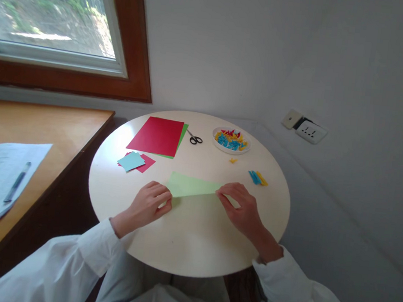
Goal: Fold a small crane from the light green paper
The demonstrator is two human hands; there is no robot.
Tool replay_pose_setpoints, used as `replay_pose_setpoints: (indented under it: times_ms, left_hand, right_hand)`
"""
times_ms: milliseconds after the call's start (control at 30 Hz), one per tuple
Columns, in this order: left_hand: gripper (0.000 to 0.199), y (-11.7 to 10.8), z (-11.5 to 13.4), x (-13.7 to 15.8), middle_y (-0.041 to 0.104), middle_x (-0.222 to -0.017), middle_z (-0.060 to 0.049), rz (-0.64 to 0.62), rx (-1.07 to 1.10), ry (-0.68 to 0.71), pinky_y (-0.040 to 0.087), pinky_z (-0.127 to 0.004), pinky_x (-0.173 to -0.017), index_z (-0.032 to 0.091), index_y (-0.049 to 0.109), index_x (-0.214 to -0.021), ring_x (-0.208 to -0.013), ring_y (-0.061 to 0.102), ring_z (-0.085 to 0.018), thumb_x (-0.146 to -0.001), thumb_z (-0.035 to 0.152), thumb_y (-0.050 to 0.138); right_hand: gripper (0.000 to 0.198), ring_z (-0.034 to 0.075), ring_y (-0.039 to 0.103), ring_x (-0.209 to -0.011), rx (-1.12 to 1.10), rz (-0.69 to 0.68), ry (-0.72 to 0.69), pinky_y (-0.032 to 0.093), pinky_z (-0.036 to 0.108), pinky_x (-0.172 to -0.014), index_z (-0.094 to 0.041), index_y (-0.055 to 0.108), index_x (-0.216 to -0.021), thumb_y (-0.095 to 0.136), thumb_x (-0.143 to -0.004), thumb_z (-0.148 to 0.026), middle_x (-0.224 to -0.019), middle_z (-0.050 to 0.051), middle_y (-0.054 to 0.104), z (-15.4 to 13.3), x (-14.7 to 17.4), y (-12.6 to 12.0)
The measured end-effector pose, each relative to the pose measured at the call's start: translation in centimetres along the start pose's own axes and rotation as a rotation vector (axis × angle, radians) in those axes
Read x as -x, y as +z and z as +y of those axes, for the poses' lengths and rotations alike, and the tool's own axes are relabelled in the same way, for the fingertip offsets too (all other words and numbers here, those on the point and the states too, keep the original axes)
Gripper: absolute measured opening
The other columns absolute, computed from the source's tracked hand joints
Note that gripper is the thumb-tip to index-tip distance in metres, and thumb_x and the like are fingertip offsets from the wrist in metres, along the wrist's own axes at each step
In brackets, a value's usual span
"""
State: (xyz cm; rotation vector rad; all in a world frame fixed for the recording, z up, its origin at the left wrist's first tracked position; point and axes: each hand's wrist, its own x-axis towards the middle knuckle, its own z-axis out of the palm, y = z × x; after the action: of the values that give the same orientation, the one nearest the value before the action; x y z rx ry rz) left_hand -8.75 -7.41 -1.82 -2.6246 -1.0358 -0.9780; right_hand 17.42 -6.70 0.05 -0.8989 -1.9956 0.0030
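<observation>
Your L hand [150,203] pinches the pale green paper [193,187] at its near-left corner, R hand [241,206] its right end; it's btwn them over the tabletop [194,242]. Uneven pull cd skew or crease it; loose pinch, slip.

Round table [190,246]: smooth white top, soft sheen. At dial centre, pale green sheet [194,187]: thin matt paper. Eleven o'clock, red sheet [157,136]: smooth paper. Twelve, scissors [195,140]: metal blades, black plastic-looking handles.
</observation>
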Motion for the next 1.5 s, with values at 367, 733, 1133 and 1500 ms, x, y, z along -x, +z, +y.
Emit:
replay_pose_setpoints:
  times_ms: [367, 733, 1133, 1500]
  left_hand:
    - [0.018, -1.7, -1.8, 1.2, 0.064, -0.066, -0.003, 0.056, -0.089, -0.013, 0.045, -0.029, -0.062, 0.019, 0.057, -0.068, -0.060, 0.056, -0.015, -0.081, 0.011, 0.047]
    - [0.040, -1.8, -0.3, 0.7, 0.069, -0.090, -0.013, -0.008, 1.135, -1.040, 0.054, -0.041, -0.077, 0.013, 0.061, -0.095, -0.083, 0.067, -0.025, -0.081, 0.050, 0.053]
    - [0.031, 1.8, 2.6, -0.3, 0.066, -0.109, -0.013, 0.117, 1.665, -1.120, 0.054, -0.042, -0.083, 0.014, 0.056, -0.106, -0.099, 0.064, -0.026, -0.075, 0.020, 0.058]
    - [0.049, 0.7, -0.3, 0.8, 0.063, -0.119, -0.012, -0.048, 1.703, -1.161, 0.049, -0.042, -0.092, 0.016, 0.056, -0.115, -0.107, 0.060, -0.028, -0.069, 0.018, 0.072]
  right_hand:
    - [0.009, 0.017, 0.063, -0.071, -0.026, 0.047, 0.090, 0.052, 0.034, -0.069, -0.023, 0.062, -0.076, 0.057, -0.083, -0.023, -0.074, 0.002, 0.068, 1.4, -0.3, -1.6]
    - [0.011, 0.017, 0.067, -0.074, 0.143, 0.232, 0.042, 0.056, 0.035, -0.071, -0.025, 0.064, -0.088, 0.056, -0.084, -0.019, -0.082, 0.003, 0.072, -0.6, 0.2, -0.8]
    - [0.021, 0.021, 0.064, -0.095, -0.044, -0.134, -0.282, 0.050, 0.040, -0.083, -0.020, 0.061, -0.101, 0.060, -0.082, -0.029, -0.094, 0.008, 0.071, -5.8, 2.7, 4.8]
    - [0.032, 0.023, 0.064, -0.090, -0.333, -0.044, 0.658, 0.052, 0.036, -0.074, -0.016, 0.066, -0.100, 0.051, -0.082, -0.038, -0.101, 0.012, 0.069, 0.1, 0.1, 4.8]
